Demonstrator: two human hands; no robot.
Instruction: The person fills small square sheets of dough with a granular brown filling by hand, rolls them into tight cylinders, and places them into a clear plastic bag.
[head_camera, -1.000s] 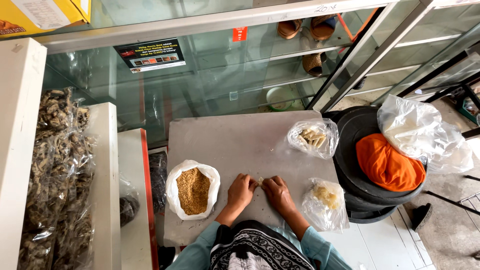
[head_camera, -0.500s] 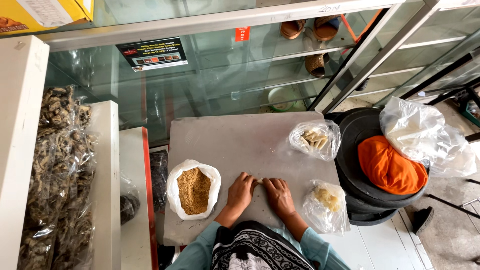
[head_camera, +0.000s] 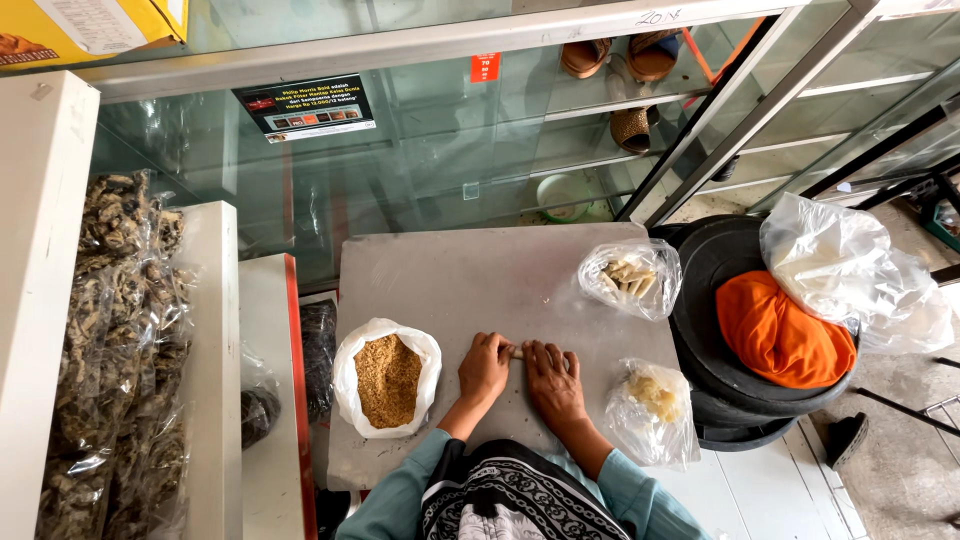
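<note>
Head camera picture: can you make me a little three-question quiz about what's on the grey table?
1. True or false: the bag of brown crumbs lies beside the left hand.
2. What do both hands press between them? A) a small pale roll B) a spoon C) a knife
3. Fill in: the right hand lies next to a clear bag of pale yellow ____.

Key: 1 true. 2 A. 3 lumps; what they are cannot be told. Another clear bag of pale rolled pieces sits at the grey table's far right.
</note>
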